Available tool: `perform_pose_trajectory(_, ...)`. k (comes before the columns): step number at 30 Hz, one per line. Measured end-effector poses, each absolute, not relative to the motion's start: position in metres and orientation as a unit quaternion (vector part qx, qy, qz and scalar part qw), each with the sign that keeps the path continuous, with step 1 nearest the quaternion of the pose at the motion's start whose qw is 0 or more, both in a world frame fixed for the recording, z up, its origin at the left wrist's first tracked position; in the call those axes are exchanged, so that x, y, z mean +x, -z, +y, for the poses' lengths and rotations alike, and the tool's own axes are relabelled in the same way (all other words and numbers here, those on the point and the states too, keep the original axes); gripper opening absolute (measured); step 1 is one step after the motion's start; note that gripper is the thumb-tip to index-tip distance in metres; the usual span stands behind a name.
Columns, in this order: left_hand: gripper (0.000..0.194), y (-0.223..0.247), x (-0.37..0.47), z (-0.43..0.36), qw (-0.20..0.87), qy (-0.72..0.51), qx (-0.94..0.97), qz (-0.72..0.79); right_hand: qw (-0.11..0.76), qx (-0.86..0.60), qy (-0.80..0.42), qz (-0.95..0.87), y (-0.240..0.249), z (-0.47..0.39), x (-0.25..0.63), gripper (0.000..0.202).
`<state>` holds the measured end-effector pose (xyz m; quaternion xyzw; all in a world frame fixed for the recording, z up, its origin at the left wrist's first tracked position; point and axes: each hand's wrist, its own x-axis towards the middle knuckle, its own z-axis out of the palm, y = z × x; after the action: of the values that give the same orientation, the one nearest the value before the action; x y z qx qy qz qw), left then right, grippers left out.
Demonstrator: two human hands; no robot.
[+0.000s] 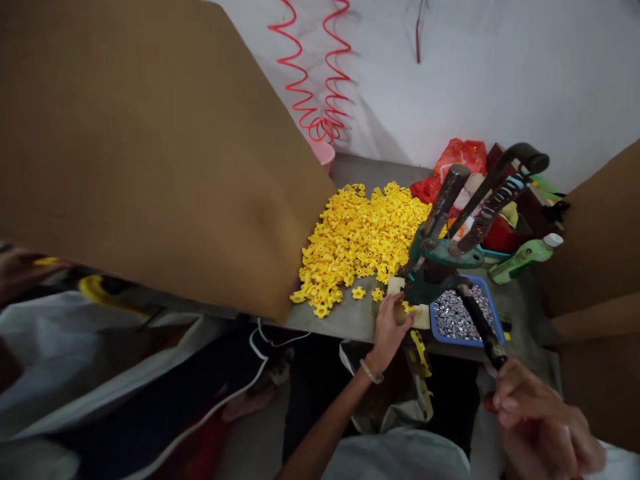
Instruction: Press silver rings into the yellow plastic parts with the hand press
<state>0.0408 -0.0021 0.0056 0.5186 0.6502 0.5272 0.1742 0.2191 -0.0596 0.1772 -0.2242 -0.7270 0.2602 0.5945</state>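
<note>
A dark green hand press (450, 252) with a thick metal column and a coil spring stands on the worktable. My right hand (547, 423) is wrapped round the end of its black lever (480, 327), which slopes down towards me. At the press's base, my left hand (389, 337) has thumb and fingers pinched on a small yellow star-shaped plastic piece (408, 307). Its fingertips partly cover this piece, beneath the press head. A large heap of similar yellow pieces (370, 230) lies left of the press. A blue tray (467, 343) of small shiny metal parts sits to its right.
A large cardboard sheet (165, 147) walls off the left; more cardboard (600, 260) stands at right. A green bottle (525, 259) and red plastic bags (460, 159) are behind the tray. Red coiled hoses (337, 67) hang by the wall. Another person's hand (25, 270) shows at far left.
</note>
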Motion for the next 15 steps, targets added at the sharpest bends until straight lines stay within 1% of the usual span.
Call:
perform_pose_trajectory(4,0.043,-0.004,0.037,-0.001,0.166,-0.518,0.539,0.643,0.644,-0.209,-0.242,-0.694,-0.194,-0.049,0.196,0.031)
perform_pose_trajectory(7,0.042,-0.010,0.032,-0.001,0.169,-0.491,0.572,0.635,0.655,-0.225,-0.225,-0.685,-0.187,-0.052,0.197,0.030)
perform_pose_trajectory(10,0.038,-0.020,0.025,0.002,0.173,-0.471,0.595,0.628,0.634,-0.231,-0.231,-0.701,-0.168,-0.059,0.209,0.033)
perform_pose_trajectory(13,0.028,-0.027,0.020,0.009,0.188,-0.481,0.593,0.617,0.623,-0.228,-0.224,-0.714,-0.158,-0.060,0.222,0.036)
perform_pose_trajectory(15,0.022,-0.030,0.018,0.011,0.217,-0.497,0.576,0.612,0.575,-0.249,-0.205,-0.752,-0.166,-0.052,0.227,0.039)
